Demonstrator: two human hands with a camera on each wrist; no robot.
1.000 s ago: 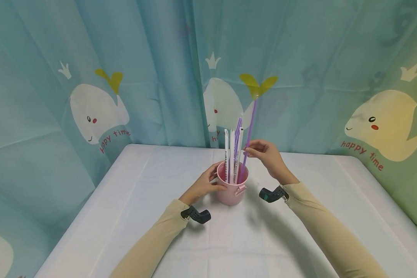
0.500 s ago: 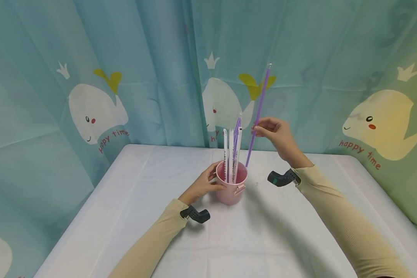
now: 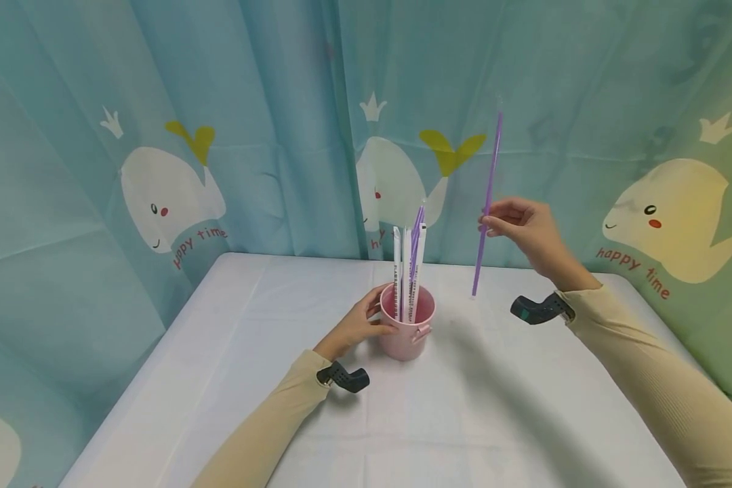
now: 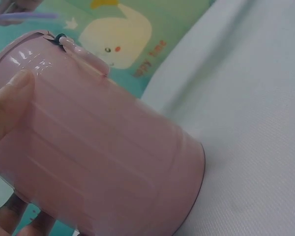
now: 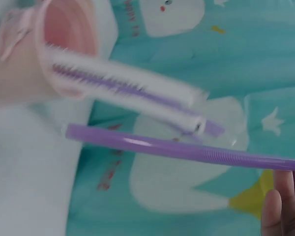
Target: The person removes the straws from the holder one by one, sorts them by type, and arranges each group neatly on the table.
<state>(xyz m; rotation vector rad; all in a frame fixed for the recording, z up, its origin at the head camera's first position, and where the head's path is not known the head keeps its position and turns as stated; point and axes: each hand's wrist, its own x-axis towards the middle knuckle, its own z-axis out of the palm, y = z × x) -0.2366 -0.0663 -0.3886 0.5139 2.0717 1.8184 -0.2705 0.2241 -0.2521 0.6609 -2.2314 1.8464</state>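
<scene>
A pink bucket (image 3: pixel 402 344) stands upright on the white table, its small handle lug facing front right. My left hand (image 3: pixel 361 324) grips its left side, and in the left wrist view the thumb (image 4: pixel 12 101) presses on the wall near the rim. Several straws, white-wrapped (image 3: pixel 418 261) and purple (image 3: pixel 415 234), lean inside the bucket. To the right and higher up, my right hand (image 3: pixel 527 227) pinches a purple straw (image 3: pixel 492 169) in a clear wrapper near its middle. That straw is held nearly upright, its lower end apart from the bucket. The right wrist view shows its ribbed bend (image 5: pixel 231 157).
A white cloth covers the table (image 3: pixel 268 305). Behind and at both sides hangs a blue-green curtain (image 3: pixel 293 135) printed with whales. Dark wrist mounts (image 3: pixel 344 377) sit on both sleeves.
My right hand has lifted the purple straw out of the bucket and carried it up and to the right. The left hand and bucket have stayed in place.
</scene>
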